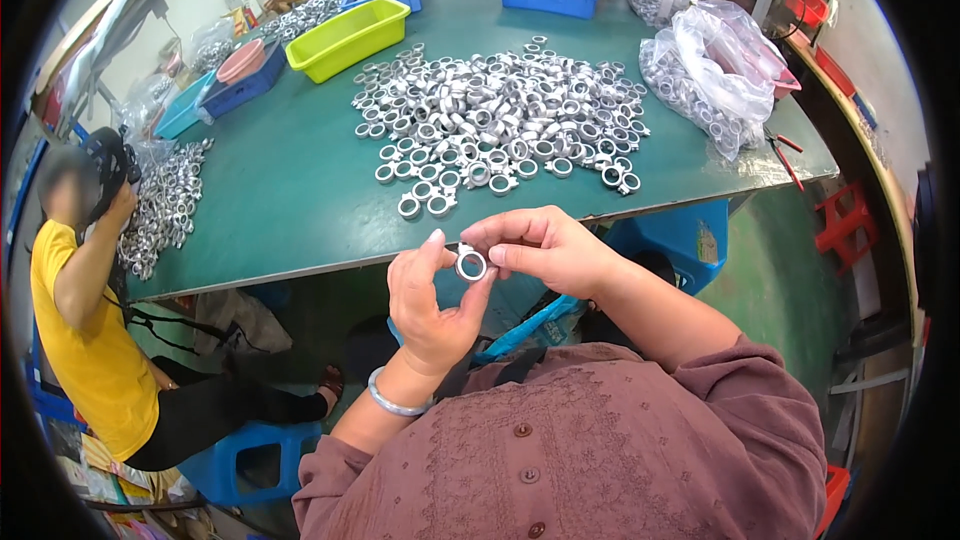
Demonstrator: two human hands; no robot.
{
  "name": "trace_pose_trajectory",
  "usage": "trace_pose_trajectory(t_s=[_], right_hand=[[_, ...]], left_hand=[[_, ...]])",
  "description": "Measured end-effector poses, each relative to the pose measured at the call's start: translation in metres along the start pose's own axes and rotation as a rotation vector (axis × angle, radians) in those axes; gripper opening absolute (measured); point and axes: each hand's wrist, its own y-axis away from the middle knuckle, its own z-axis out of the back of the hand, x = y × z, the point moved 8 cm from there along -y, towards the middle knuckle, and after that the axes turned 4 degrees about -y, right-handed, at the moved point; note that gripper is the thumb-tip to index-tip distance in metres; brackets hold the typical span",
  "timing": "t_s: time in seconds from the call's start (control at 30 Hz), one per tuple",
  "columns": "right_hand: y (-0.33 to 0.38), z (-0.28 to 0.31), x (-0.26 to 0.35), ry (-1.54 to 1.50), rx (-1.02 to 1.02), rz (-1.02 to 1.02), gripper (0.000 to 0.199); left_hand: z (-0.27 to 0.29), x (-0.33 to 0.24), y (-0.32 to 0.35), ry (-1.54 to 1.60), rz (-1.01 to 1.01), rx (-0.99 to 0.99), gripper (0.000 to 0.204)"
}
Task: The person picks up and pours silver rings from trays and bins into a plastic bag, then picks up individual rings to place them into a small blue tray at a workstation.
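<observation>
Silver-grey ring in both hands, a broad pile waiting on the counter

One metal ring is held up in front of the person's chest, just off the near edge of the green counter, its round opening turned toward the camera. The left hand is partly closed, its thumb and fingertips pinching the ring from the lower left. The right hand comes in from the other side, thumb and forefinger drawn together at the ring's upper right edge, near its small lug. Whether the right fingertips also grip some smaller part is too fine to tell.

As for progress, only this one piece appears to be in work. Most of the lot lies beyond the hands: a wide pile of similar rings, heaped in the middle and thinning to single pieces at the near side. Nothing marks off a finished group within it, so how many have been dealt with cannot be judged. More rings fill a clear plastic bag to the right, while none can be seen in the lime-green bin behind the pile. At the left, a co-worker in a yellow shirt sits by a separate heap of metal parts. Judging by what lies out, far more remains than is in hand.
</observation>
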Motion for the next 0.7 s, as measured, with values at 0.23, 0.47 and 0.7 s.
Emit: trace_pose_trajectory(t_s=[0.23,0.47,0.7], right_hand=[[0.052,0.051,0.008,0.313,-0.119,0.127,0.023],[0.152,0.141,-0.073,1.077,-0.45,-0.1,0.019],[0.22,0.181,-0.146,1.543,-0.633,-0.055,0.029]], left_hand=[[0.009,0.009,0.01,0.017,0.035,0.002,0.067],[0.03,0.02,0.015,0.018,0.136,0.006,0.049],[0.038,0.016,0.022,0.073,0.159,0.077,0.031]])
